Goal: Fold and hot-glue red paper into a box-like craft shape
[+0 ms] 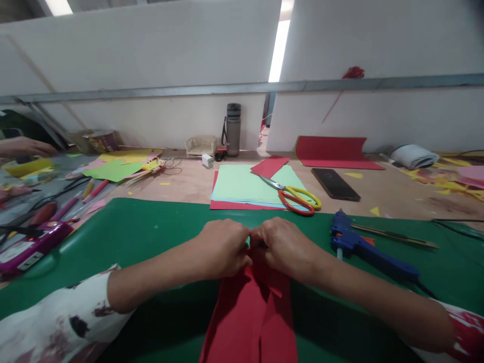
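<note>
A folded piece of red paper (242,317) runs from the bottom edge of the view up to my two hands. At its far end, my left hand (225,248) is closed, fingers pinching the paper's edge. Opposite it, my right hand (282,247) also pinches the red paper, and the two hands almost touch. A smaller red flap hangs under my right hand. My fingertips partly hide the gripped edge. Beneath everything lies a green mat (159,227).
Beyond the mat sit light green sheets (242,184) with scissors (298,197) on them. On the right are a blue glue gun (372,250), a cutter knife (397,236) and a phone (335,184). A bottle (233,131) stands behind. Another person's hand (28,147) is at far left.
</note>
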Tool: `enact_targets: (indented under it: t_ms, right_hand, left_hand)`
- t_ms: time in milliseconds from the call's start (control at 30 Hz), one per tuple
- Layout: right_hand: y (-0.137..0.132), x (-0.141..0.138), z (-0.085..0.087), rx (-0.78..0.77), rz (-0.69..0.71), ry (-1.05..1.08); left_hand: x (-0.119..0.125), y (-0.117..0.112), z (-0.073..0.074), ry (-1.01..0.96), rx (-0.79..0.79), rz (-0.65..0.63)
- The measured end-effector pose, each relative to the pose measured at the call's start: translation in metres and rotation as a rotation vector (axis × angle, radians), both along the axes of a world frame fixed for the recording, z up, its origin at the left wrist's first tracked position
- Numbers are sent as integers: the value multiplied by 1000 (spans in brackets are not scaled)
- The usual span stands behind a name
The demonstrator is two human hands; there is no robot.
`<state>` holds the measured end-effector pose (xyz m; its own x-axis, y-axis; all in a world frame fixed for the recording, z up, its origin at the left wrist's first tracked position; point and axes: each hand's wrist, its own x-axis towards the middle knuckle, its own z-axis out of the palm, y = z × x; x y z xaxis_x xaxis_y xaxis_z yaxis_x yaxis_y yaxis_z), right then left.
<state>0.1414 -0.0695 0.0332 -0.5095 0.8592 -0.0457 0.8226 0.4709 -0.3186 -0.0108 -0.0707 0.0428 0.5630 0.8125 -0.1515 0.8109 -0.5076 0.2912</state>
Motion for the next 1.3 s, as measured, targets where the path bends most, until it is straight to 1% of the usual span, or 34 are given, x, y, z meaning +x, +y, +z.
enact_targets:
  t_ms: [133,200,300,333,400,500,567,667,767,833,867,1000,1067,1167,1233,1300]
  right_hand:
    - [3,-1,4,7,-5,24]
    - [4,0,8,-15,22,62]
    - [1,6,14,-49,36,186]
    - [-2,8,15,-49,11,232]
    - [-8,11,14,-29,-85,298]
    - [-18,10,7,-34,-231,347]
    - [-23,5,-1,-79,-281,349]
    - [-27,-5,-15,-83,-314,333]
    - [-27,-12,-27,16,-293,336]
    - [-26,-12,-31,52,-273,342]
    - [-26,-11,-31,46,-271,341]
    - [-24,-4,-21,-18,-285,313]
    - [-22,0,-15,3,-268,308]
    - [-20,5,-10,30,-207,288]
    - [-18,7,-9,72,-194,223]
    - [-16,9,-9,129,-210,133]
  left_hand:
    - [7,8,-3,-197,-146,-84]
    - [5,11,-5,-240,-168,-80]
    - [-2,12,-5,-257,-90,-6]
    - [-5,13,-4,-261,-56,27]
    - [-11,12,-2,-266,7,89]
    - [-19,9,1,-282,81,149]
    - [-22,5,3,-285,107,203]
    - [-24,-1,3,-267,132,292]
    - [-26,-6,3,-259,142,329]
    - [-27,-7,2,-256,138,326]
    - [-28,-7,1,-255,135,316]
    - [-31,-7,-1,-253,138,247]
    - [-32,-8,-3,-249,151,219]
    - [-31,-8,-4,-232,160,183]
    - [-30,-8,-5,-223,159,166]
    - [-29,-8,-5,-215,155,156]
